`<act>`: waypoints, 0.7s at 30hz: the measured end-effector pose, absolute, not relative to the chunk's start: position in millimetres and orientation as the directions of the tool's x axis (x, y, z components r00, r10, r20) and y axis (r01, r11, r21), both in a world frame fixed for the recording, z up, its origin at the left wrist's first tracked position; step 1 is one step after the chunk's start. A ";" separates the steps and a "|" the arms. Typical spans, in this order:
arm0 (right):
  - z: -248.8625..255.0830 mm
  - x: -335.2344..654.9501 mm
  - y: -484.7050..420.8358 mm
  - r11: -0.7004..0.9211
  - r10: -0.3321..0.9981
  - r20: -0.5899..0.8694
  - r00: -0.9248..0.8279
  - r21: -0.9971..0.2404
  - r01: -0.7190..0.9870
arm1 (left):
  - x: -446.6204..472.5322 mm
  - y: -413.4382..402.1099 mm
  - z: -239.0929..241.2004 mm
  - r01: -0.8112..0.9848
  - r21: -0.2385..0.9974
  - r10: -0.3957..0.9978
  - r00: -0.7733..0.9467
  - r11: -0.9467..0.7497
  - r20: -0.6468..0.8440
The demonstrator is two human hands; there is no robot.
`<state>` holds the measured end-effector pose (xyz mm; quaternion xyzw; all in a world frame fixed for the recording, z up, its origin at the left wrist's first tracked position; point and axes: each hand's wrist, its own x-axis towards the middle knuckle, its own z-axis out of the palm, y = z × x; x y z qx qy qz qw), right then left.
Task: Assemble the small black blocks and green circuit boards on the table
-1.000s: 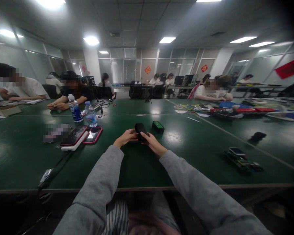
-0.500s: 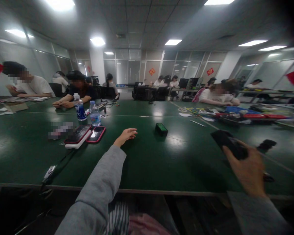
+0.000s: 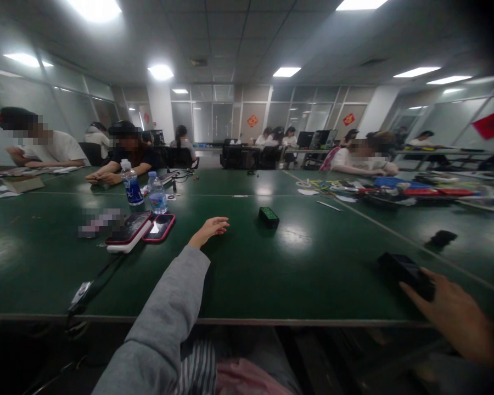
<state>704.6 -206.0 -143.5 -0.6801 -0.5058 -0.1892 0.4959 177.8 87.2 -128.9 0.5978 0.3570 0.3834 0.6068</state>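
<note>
My left hand (image 3: 211, 227) rests on the green table (image 3: 247, 263), fingers loosely apart and holding nothing. A small green-topped black box (image 3: 268, 216) lies just to its right. My right hand (image 3: 456, 315) is far out at the right near the table's front edge, its fingers closed on the end of a flat black device (image 3: 403, 269) that sits low over or on the table; I cannot tell which.
Two phones in red cases (image 3: 142, 227) on a white block lie left of my left hand, with two water bottles (image 3: 142, 190) behind. A cable with plug (image 3: 80, 293) runs to the front edge. A small black object (image 3: 442, 238) lies right. Several people sit around.
My right hand carried the black device from the table's middle out to the right and lowered it toward the table. My left hand let go of it and stayed in place.
</note>
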 end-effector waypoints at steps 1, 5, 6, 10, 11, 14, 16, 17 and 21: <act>-151.1 713.5 -203.6 -0.048 0.533 0.732 0.424 -0.474 0.879 | 177.8 87.6 -129.4 -0.038 0.999 0.892 0.452 -0.009 0.025; -172.3 719.5 -192.7 -0.158 0.660 0.634 0.404 -0.408 0.899 | 177.8 87.5 -129.5 -0.031 0.999 0.897 0.442 -0.005 0.018; -172.8 709.3 -188.9 -0.137 0.697 0.614 0.370 -0.393 0.909 | 177.7 87.0 -129.0 -0.029 1.000 0.898 0.439 -0.004 0.016; -154.8 623.6 -166.3 0.034 0.840 0.518 0.163 -0.351 0.936 | 178.4 83.7 -125.5 -0.023 1.000 0.904 0.428 0.006 0.005; -147.1 595.2 -158.5 0.088 0.869 0.486 0.096 -0.341 0.936 | 178.9 83.0 -124.8 -0.024 1.000 0.905 0.425 0.005 0.005; -123.2 509.9 -128.8 0.232 0.894 0.442 -0.078 -0.307 0.923 | 180.6 82.3 -124.3 -0.030 0.999 0.909 0.415 -0.024 0.034; -110.8 460.3 -103.1 0.299 0.895 0.412 -0.170 -0.270 0.915 | 181.5 83.4 -125.1 -0.023 0.998 0.918 0.390 -0.063 0.067; -106.5 438.8 -88.6 0.326 0.894 0.395 -0.211 -0.251 0.912 | 181.8 84.3 -125.7 -0.015 0.996 0.924 0.372 -0.088 0.087; -103.7 374.7 -28.4 0.355 0.888 0.386 -0.249 -0.232 0.905 | 182.2 88.8 -127.8 0.007 0.984 0.944 0.282 -0.180 0.171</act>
